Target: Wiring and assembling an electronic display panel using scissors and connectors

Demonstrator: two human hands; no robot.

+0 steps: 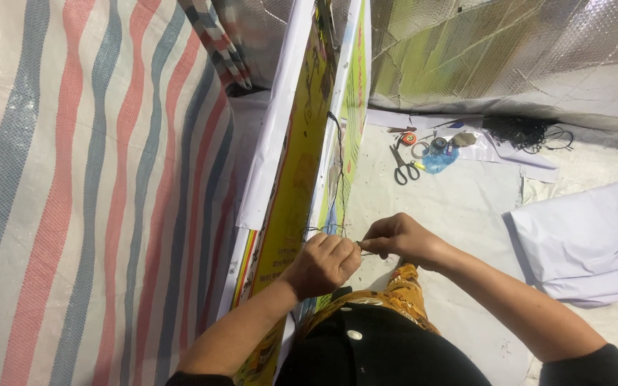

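Two hands meet at centre frame: the left hand point(321, 263) and right hand point(395, 238) both pinch a thin dark wire point(337, 179) that runs up along the edge of the yellow printed panel point(291, 186). Scissors point(403, 168) lie upper right.

Upright yellow board point(291, 179) walls off everything left of it, striped tarp point(73, 193) close behind. Right of board: open floor point(466, 214); scissors point(403, 168), tape rolls point(427, 146), white sheet point(588, 243) farther right.
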